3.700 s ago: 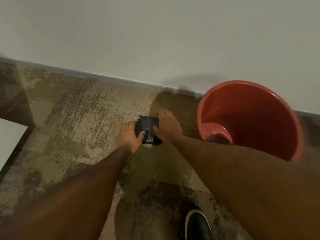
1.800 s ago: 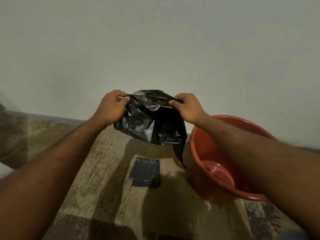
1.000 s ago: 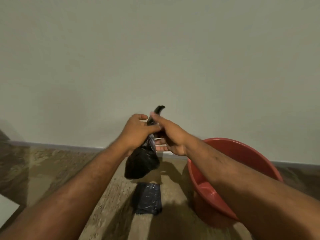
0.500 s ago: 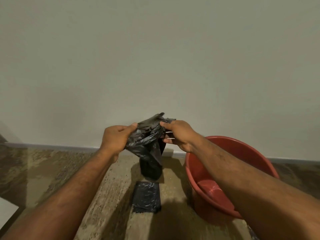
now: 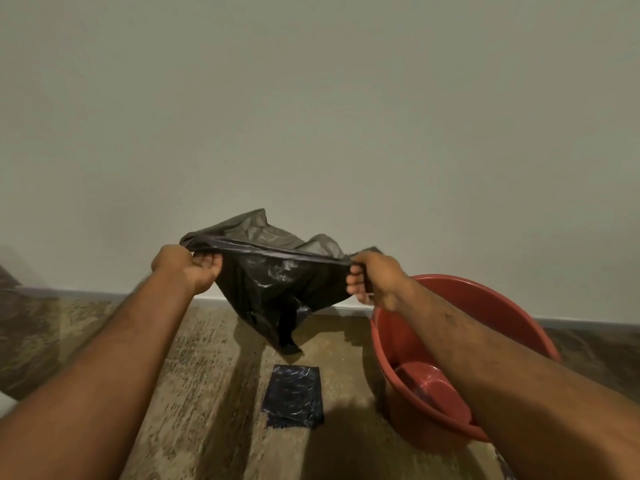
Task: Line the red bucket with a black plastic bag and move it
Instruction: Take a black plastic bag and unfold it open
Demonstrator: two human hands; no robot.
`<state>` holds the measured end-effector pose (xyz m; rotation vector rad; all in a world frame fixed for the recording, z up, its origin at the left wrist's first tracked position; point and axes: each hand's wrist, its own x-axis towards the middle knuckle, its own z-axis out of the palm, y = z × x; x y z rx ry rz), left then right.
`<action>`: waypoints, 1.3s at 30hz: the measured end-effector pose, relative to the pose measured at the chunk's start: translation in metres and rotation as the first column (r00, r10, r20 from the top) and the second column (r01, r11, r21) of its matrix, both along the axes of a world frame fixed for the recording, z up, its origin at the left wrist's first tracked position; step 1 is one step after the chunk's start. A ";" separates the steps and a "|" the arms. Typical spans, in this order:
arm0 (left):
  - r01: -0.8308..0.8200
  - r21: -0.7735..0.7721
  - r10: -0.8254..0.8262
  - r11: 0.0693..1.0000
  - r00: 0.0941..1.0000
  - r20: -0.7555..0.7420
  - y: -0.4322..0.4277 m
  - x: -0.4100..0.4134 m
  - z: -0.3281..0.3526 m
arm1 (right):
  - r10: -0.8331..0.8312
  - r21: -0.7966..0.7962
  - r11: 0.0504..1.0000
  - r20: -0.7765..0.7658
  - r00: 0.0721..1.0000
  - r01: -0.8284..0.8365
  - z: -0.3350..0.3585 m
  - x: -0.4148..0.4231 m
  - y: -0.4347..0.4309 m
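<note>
A black plastic bag (image 5: 273, 282) hangs in the air in front of me, its mouth pulled wide between my hands. My left hand (image 5: 187, 268) grips the left edge of the mouth and my right hand (image 5: 374, 278) grips the right edge. The bag's tail dangles above the floor. The red bucket (image 5: 485, 306) stands on the floor to the right, against the wall, with nothing inside it; my right forearm crosses over its front rim.
A folded stack of black bags (image 5: 294, 396) lies flat on the mottled floor (image 5: 194, 393) below the hanging bag, left of the bucket. A plain pale wall (image 5: 311, 116) with a grey skirting strip runs behind everything.
My hands have moved apart and stretched the crumpled bag's mouth wide. The view has tilted up slightly. The bucket and the folded stack have stayed put.
</note>
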<state>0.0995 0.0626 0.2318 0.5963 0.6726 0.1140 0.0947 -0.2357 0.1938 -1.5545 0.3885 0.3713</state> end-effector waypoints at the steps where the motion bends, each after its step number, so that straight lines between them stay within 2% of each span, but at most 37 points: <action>1: -0.004 0.007 0.004 1.000 1.000 0.008 -0.001 0.000 0.005 | 0.104 -0.140 0.984 -0.047 0.993 -0.109 -0.001 -0.003 -0.002; 2: 0.001 0.039 -0.002 0.999 1.000 0.014 -0.002 0.001 0.010 | 0.213 -0.356 0.906 -0.080 0.974 -0.227 -0.003 -0.004 -0.006; 3: 0.006 0.072 -0.008 0.997 1.000 0.025 -0.004 0.000 0.016 | 0.293 -0.596 0.749 -0.095 0.951 -0.290 -0.002 -0.004 -0.010; 4: 0.013 0.106 -0.018 0.994 0.999 0.047 -0.007 0.000 0.020 | 0.345 -0.787 0.551 -0.088 0.935 -0.277 0.000 -0.002 -0.012; 5: 0.030 0.147 -0.040 0.989 0.997 0.065 -0.012 -0.001 0.025 | 0.359 -0.885 0.418 -0.047 0.932 -0.205 0.005 -0.001 -0.012; 6: 0.069 0.197 -0.086 0.978 0.993 0.077 -0.018 -0.004 0.029 | 0.353 -0.919 0.379 0.034 0.935 -0.110 0.011 -0.001 -0.010; 7: 0.126 0.261 -0.152 0.957 0.985 0.083 -0.026 -0.007 0.033 | 0.348 -0.914 0.406 0.142 0.927 -0.012 0.015 0.000 -0.007; 9: 0.229 0.422 -0.283 0.877 0.957 0.068 -0.042 -0.014 0.043 | 0.394 -0.826 0.559 0.342 0.853 0.073 0.020 0.001 0.006; 11: 0.327 0.623 -0.419 0.711 0.908 0.002 -0.059 -0.023 0.052 | 0.406 -0.645 0.764 0.456 0.792 -0.020 0.020 -0.005 0.023; 12: 0.369 0.706 -0.488 0.605 0.872 -0.038 -0.065 -0.026 0.055 | 0.388 -0.565 0.823 0.479 0.787 -0.061 0.017 -0.008 0.031; 15: 0.441 0.824 -0.662 0.356 0.741 -0.111 -0.077 -0.034 0.065 | 0.343 -0.406 0.904 0.506 0.791 -0.133 0.007 -0.007 0.048; 17: 0.468 0.846 -0.764 0.256 0.634 -0.119 -0.076 -0.039 0.073 | 0.328 -0.300 0.933 0.475 0.817 -0.201 0.001 -0.002 0.052; 19: 0.459 0.868 -0.814 0.189 0.568 -0.123 -0.064 -0.041 0.078 | 0.311 -0.291 0.935 0.400 0.862 -0.202 -0.005 0.005 0.049; 20: 0.423 0.898 -0.813 0.121 0.562 -0.155 -0.056 -0.042 0.080 | 0.264 -0.300 0.941 0.368 0.892 -0.155 -0.009 0.010 0.045; 21: 0.366 0.931 -0.790 0.003 0.571 -0.223 -0.047 -0.043 0.079 | 0.196 -0.297 0.950 0.341 0.919 -0.092 -0.013 0.014 0.040; 22: 0.304 0.938 -0.736 -0.166 0.595 -0.323 -0.037 -0.042 0.076 | 0.123 -0.279 0.960 0.322 0.939 -0.030 -0.017 0.018 0.033; 24: 0.246 0.824 -0.540 -0.510 0.654 -0.530 -0.018 -0.037 0.061 | -0.014 -0.257 0.962 0.299 0.954 0.095 -0.020 0.025 0.018; 25: 0.256 0.754 -0.451 -0.605 0.670 -0.589 -0.009 -0.034 0.052 | -0.066 -0.256 0.956 0.290 0.955 0.144 -0.022 0.028 0.011; 26: 0.277 0.712 -0.394 -0.646 0.677 -0.621 0.000 -0.031 0.042 | -0.115 -0.254 0.948 0.284 0.952 0.191 -0.024 0.031 0.004; 29: 0.322 0.722 -0.355 -0.612 0.704 -0.615 0.019 -0.022 0.018 | -0.213 -0.215 0.937 0.273 0.938 0.275 -0.027 0.036 -0.009; 33: 0.330 0.772 -0.294 -0.543 0.787 -0.543 0.025 -0.009 0.002 | -0.343 -0.012 0.931 0.303 0.889 0.364 -0.007 0.039 -0.012; 35: 0.303 0.827 -0.250 -0.474 0.854 -0.456 0.024 -0.002 0.004 | -0.383 0.070 0.923 0.292 0.877 0.379 0.004 0.037 -0.014; 37: 0.243 0.914 -0.252 -0.325 0.909 -0.332 0.019 0.003 0.013 | -0.316 -0.046 0.929 0.424 0.849 0.368 0.017 0.032 -0.018; 39: 0.131 0.966 -0.234 -0.222 0.955 -0.183 0.010 0.005 0.027 | -0.099 -0.311 0.886 0.597 0.796 0.343 0.036 0.027 -0.021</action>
